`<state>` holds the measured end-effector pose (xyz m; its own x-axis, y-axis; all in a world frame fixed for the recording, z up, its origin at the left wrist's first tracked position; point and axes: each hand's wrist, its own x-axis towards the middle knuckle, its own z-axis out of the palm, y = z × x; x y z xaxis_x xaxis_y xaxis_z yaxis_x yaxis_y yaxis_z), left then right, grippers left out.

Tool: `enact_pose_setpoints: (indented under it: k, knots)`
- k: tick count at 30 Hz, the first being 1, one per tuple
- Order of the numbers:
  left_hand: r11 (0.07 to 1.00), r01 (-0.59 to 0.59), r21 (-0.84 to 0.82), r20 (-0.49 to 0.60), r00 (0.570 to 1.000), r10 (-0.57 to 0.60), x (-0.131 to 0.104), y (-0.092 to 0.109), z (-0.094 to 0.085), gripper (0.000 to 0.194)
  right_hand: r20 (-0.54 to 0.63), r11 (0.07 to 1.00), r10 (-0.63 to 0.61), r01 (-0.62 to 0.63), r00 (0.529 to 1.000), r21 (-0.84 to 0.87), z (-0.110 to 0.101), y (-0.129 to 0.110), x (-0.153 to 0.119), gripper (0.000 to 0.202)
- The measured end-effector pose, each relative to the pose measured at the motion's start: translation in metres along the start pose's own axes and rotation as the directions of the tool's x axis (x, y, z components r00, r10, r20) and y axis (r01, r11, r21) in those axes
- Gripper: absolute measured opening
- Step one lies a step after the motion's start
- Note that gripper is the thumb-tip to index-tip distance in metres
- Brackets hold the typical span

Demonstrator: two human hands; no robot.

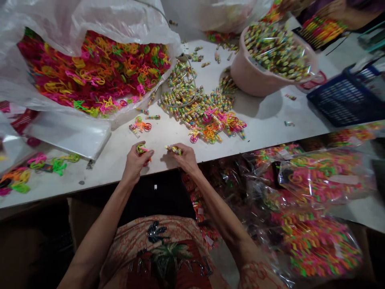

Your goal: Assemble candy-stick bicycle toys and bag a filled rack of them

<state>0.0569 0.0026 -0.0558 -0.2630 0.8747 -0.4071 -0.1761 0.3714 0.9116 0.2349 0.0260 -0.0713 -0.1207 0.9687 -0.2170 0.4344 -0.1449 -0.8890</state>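
Note:
Over the table's (168,132) near edge, my left hand (132,163) pinches small bright plastic toys (141,149), green and orange. Facing it a short gap away, my right hand (187,158) is closed around small clear tubes filled with colourful bits (175,150); their exact number is hidden by the fingers. Just beyond my left hand lies a small cluster of pink, yellow and orange toys (142,125) with a tube (152,117) near it. A large heap of filled tubes (183,90) spreads past my right hand, with colourful toys (215,125) on its near side.
A large clear plastic bag (126,24) of toys stands open at the back left. Right of the heap are a pink tub (255,80) of tubes and a blue basket (333,100). Packed bags (325,245) lie lower right. Another person's hand (333,9) shows top right.

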Motion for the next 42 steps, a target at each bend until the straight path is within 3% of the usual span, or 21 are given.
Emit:
enact_pose_setpoints:
  k: [3,5,8,11,14,17,25,35,38,42]
  knots:
    - [0.934,-0.159,0.32,-0.101,0.974,0.201,0.009,-0.003,0.0,0.054,-0.055,0.916,-0.093,0.064,0.994,-0.395,-0.009,0.001,0.023,0.016]
    - [0.907,-0.194,0.373,-0.115,0.961,0.253,0.012,-0.006,-0.003,0.047,-0.052,0.895,-0.113,0.079,0.992,-0.439,-0.014,0.003,0.033,0.018]
    - [0.958,-0.193,0.21,-0.054,0.977,0.208,0.014,-0.009,-0.007,0.03,-0.161,0.967,-0.14,0.1,0.977,-0.234,-0.018,0.006,0.034,0.022]
    - [0.997,-0.073,-0.037,-0.017,0.997,0.072,0.012,-0.007,-0.006,0.023,-0.217,0.993,-0.063,0.082,0.974,0.08,-0.018,0.006,0.02,0.027]
    - [0.985,0.094,-0.143,0.073,0.994,-0.084,0.007,-0.001,-0.002,0.029,-0.057,0.932,0.075,-0.049,0.996,0.359,-0.014,0.001,0.002,0.03]
    - [0.969,0.209,-0.133,0.232,0.957,-0.175,0.0,0.003,0.002,0.034,0.106,0.846,0.121,-0.158,0.987,0.509,-0.009,-0.005,-0.007,0.032]
    - [0.902,0.352,-0.249,0.322,0.909,-0.266,-0.009,0.004,0.005,0.024,0.218,0.817,0.123,-0.224,0.968,0.532,-0.013,-0.013,-0.005,0.031]
    - [0.866,0.455,-0.207,0.366,0.857,-0.363,-0.012,0.001,0.015,0.023,0.316,0.714,0.135,-0.314,0.939,0.626,-0.021,-0.002,-0.008,0.033]
    - [0.891,0.411,-0.194,0.337,0.881,-0.333,-0.014,-0.003,0.018,0.028,0.278,0.718,0.159,-0.305,0.947,0.625,-0.02,-0.002,-0.013,0.034]
    - [0.972,0.207,-0.11,0.184,0.965,-0.185,-0.012,-0.012,0.028,0.037,0.11,0.823,0.147,-0.183,0.983,0.538,-0.018,-0.005,-0.024,0.033]
